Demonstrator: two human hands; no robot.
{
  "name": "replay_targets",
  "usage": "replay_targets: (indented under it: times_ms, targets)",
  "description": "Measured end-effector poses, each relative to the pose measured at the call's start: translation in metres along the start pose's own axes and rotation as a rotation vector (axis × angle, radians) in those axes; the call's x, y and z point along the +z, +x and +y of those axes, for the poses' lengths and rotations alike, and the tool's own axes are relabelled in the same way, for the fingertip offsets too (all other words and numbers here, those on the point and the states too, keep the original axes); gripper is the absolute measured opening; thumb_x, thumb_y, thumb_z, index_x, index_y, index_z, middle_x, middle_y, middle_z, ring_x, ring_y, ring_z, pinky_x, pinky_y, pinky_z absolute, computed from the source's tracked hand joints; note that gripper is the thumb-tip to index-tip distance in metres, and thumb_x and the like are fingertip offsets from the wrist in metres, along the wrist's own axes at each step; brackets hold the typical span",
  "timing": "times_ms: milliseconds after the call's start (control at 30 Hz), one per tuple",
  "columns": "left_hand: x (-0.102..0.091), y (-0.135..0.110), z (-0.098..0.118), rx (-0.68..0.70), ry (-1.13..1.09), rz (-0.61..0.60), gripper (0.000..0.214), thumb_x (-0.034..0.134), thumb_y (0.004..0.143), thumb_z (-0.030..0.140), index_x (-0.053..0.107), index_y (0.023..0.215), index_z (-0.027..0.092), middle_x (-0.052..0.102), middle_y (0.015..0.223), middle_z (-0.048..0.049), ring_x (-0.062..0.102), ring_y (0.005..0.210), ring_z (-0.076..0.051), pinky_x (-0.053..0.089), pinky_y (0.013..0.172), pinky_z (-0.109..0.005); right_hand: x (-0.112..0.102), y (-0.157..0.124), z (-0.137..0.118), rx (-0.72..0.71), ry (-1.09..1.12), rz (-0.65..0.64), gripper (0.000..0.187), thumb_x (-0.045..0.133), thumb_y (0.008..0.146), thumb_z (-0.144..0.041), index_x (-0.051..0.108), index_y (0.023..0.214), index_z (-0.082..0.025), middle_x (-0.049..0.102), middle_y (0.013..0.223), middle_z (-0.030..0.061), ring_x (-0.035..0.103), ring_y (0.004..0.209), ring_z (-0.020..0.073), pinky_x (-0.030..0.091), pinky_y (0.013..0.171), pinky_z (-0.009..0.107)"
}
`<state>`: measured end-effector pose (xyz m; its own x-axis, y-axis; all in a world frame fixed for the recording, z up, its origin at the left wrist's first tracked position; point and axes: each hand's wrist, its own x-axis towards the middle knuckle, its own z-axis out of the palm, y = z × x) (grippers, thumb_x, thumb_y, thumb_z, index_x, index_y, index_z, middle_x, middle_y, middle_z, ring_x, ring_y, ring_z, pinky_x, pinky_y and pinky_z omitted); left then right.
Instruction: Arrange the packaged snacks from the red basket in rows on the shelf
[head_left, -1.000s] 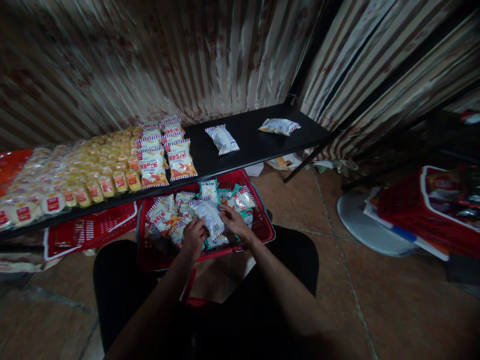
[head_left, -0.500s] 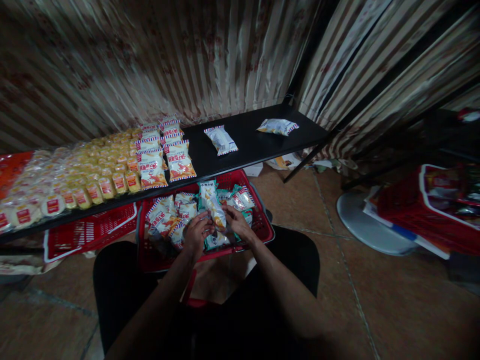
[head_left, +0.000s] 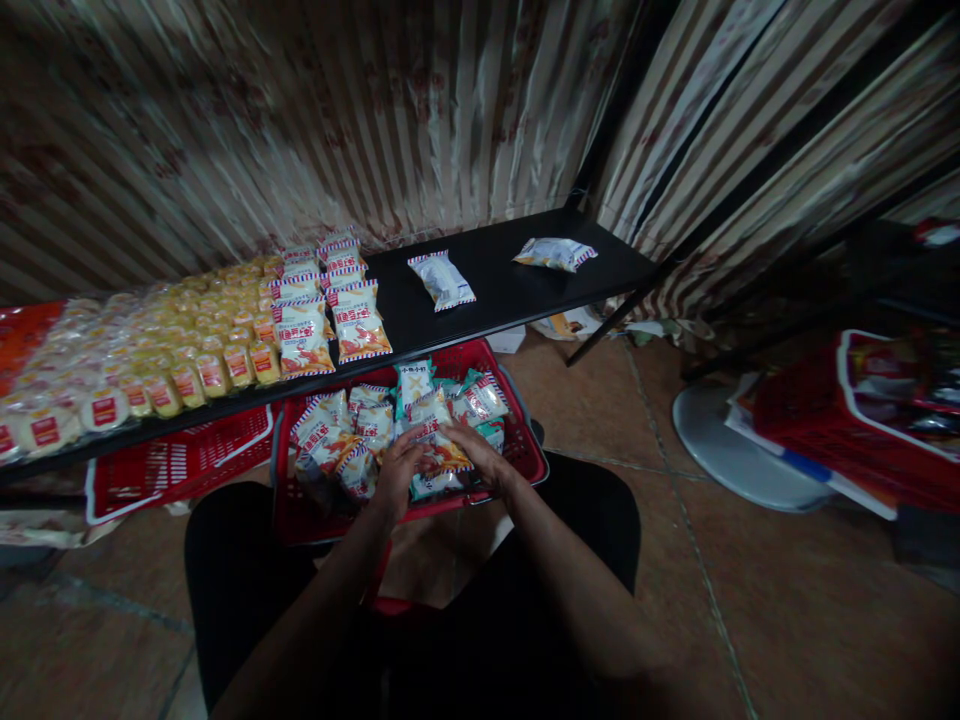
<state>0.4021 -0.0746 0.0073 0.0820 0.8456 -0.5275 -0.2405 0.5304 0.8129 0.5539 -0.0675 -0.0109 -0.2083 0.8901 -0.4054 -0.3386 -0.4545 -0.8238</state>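
Black shelf (head_left: pixel 495 265), one, unchanged over the last second, bearing two loose packets (head_left: pixel 442 280) lying apart on its right portion. Red baskets, three: near basket (head_left: pixel 529 448) between the knees, white-handled basket (head_left: pixel 187 445) to its left, laden basket (head_left: pixel 795 400) at far right. Held packet (head_left: pixel 436 440), one, sits above the near basket's contents; it has been turned from pale back to printed front, so its print is now exposed. Hands, two: left hand (head_left: pixel 401 468) and right hand (head_left: pixel 486 460) grip it from opposite sides. Packets beneath overlap; count indeterminable.
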Motion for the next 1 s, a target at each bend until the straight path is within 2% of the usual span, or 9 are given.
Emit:
replay_targets:
  times_ms: [100,200,400,500,667,1000]
  targets:
    - [-0.002,0.003,-0.004,0.004,0.028,0.014,0.036,0.067,0.069,0.02,0.064,0.104,0.015,0.067,0.078,-0.0044,0.065,0.063,-0.014,0.05,0.062,-0.025,0.001,-0.002,-0.002,0.077,0.024,0.014,0.038,0.07,0.071,-0.037,0.062,0.105,-0.022,0.072,0.078,0.0008,0.065,0.059,0.0164,0.051,0.054,0.026]
    - [-0.006,0.008,-0.008,0.036,0.058,0.052,0.035,0.066,0.07,0.021,0.064,0.104,0.015,0.068,0.08,-0.0037,0.065,0.063,-0.012,0.051,0.063,-0.024,-0.001,0.001,-0.002,0.113,0.038,0.081,0.034,0.068,0.073,-0.037,0.062,0.102,-0.022,0.072,0.076,0.001,0.065,0.059,0.0173,0.051,0.053,0.027]
    - [-0.016,0.015,-0.013,0.079,0.137,0.146,0.028,0.068,0.068,0.023,0.066,0.095,0.016,0.068,0.079,-0.0029,0.062,0.061,-0.01,0.051,0.061,-0.023,-0.004,0.009,0.001,0.128,0.128,0.105,0.03,0.066,0.075,-0.039,0.064,0.098,-0.02,0.073,0.078,0.0037,0.068,0.07,0.0223,0.054,0.062,0.033]
    - [-0.019,0.016,-0.013,0.086,0.154,0.158,0.03,0.071,0.067,0.028,0.067,0.094,0.015,0.069,0.085,-0.0052,0.063,0.068,-0.012,0.051,0.061,-0.023,-0.004,0.011,0.004,0.165,0.166,0.112,0.031,0.064,0.075,-0.04,0.064,0.098,-0.019,0.073,0.078,0.0048,0.069,0.073,0.0239,0.055,0.065,0.035]
    - [-0.022,0.012,-0.007,0.054,0.174,0.089,0.039,0.074,0.065,0.036,0.067,0.097,0.015,0.069,0.095,-0.0075,0.064,0.082,-0.017,0.051,0.059,-0.023,-0.004,0.013,0.007,0.186,0.174,0.069,0.033,0.062,0.075,-0.041,0.064,0.099,-0.018,0.073,0.08,0.0059,0.07,0.076,0.0254,0.055,0.069,0.038]
    - [-0.029,0.015,0.004,0.049,0.248,-0.037,0.035,0.073,0.065,0.035,0.063,0.092,0.016,0.067,0.078,-0.0016,0.06,0.06,-0.011,0.044,0.049,-0.019,0.005,0.002,0.006,0.16,0.135,-0.038,0.041,0.068,0.073,-0.043,0.061,0.108,-0.024,0.073,0.091,0.006,0.069,0.087,0.0262,0.052,0.075,0.041]
